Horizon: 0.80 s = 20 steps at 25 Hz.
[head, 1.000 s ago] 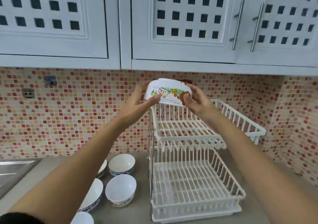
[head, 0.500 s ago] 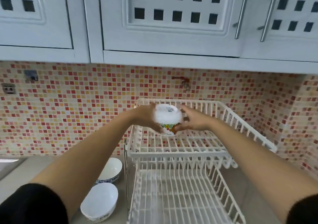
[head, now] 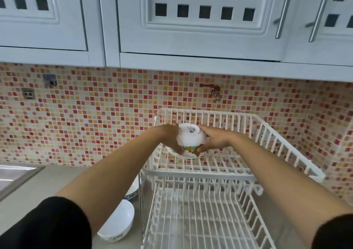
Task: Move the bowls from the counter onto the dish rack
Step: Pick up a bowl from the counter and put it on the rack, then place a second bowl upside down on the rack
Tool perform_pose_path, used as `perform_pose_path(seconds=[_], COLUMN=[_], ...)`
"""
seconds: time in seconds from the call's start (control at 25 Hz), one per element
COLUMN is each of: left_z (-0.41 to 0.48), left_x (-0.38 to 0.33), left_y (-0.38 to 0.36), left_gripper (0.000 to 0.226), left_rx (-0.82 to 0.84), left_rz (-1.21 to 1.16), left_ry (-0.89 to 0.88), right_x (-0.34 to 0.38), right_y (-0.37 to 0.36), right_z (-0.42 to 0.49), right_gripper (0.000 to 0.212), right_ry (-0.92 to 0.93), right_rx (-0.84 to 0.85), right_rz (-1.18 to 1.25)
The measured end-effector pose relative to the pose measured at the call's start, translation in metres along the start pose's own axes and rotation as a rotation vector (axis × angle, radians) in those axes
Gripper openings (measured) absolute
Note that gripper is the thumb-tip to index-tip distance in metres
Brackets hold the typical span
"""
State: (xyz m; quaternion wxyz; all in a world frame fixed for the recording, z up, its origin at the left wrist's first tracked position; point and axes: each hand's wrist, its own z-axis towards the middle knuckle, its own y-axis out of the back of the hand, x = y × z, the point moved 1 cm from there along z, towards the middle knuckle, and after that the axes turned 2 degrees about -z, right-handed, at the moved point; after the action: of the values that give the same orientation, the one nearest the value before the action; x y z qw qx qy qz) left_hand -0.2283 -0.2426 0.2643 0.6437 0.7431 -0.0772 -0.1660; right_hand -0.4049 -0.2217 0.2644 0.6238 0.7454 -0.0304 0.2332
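A white bowl with cartoon pictures [head: 189, 140] is upside down, its base with a label facing up, at the left end of the top tier of the white dish rack [head: 267, 145]. My left hand [head: 171, 139] grips its left side and my right hand [head: 212, 139] grips its right side. Its rim is at the wire floor of the tier; I cannot tell if it rests there. On the counter left of the rack stand a plain white bowl [head: 119, 222] and a blue-rimmed bowl [head: 133, 190], partly hidden by my left forearm.
The rack's lower tier [head: 200, 220] holds nothing. A steel sink edge [head: 13, 174] lies at the far left. White wall cabinets [head: 200, 23] hang overhead. On the mosaic tile wall behind the rack sits a small tap [head: 215, 93].
Both hands have turned the bowl upside down and lowered it from above the rack into the left end of the top tier. The camera has moved closer and now looks more down.
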Motion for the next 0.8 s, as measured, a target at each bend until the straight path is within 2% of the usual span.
perform_pose_path(seconds=[0.12, 0.24, 0.32, 0.4, 0.52, 0.64, 0.72, 0.8], left_z=[-0.014, -0.045, -0.067, -0.09, -0.128, -0.172, -0.195, -0.215], left_x=[0.002, 0.021, 0.055, 0.1, 0.171, 0.238, 0.275, 0.301], left_y=[0.014, 0.043, 0.056, 0.056, 0.031, -0.018, -0.066, -0.123], left_gripper=[0.108, 0.079, 0.062, 0.054, 0.048, 0.047, 0.048, 0.052], left_rx=[-0.053, -0.227, -0.345, -0.411, -0.402, -0.313, -0.233, -0.125], left_rz=[-0.013, -0.038, -0.042, -0.062, -0.105, -0.122, -0.122, -0.136], left_ry=[-0.059, -0.102, -0.053, 0.047, 0.245, 0.424, 0.518, 0.613], right_x=[0.016, 0.051, 0.089, 0.139, 0.214, 0.275, 0.293, 0.29], right_y=[0.009, 0.02, 0.018, 0.004, -0.04, -0.112, -0.171, -0.238], right_z=[-0.011, -0.013, -0.007, 0.004, 0.026, 0.045, 0.057, 0.07], right_gripper=[0.098, 0.091, 0.081, 0.075, 0.071, 0.071, 0.07, 0.066], right_ry=[-0.052, 0.016, 0.107, 0.211, 0.345, 0.41, 0.402, 0.307], right_rx=[0.029, -0.146, -0.294, -0.328, -0.287, -0.133, 0.016, 0.139], right_rz=[-0.121, -0.161, -0.106, -0.056, -0.037, -0.022, -0.02, -0.014])
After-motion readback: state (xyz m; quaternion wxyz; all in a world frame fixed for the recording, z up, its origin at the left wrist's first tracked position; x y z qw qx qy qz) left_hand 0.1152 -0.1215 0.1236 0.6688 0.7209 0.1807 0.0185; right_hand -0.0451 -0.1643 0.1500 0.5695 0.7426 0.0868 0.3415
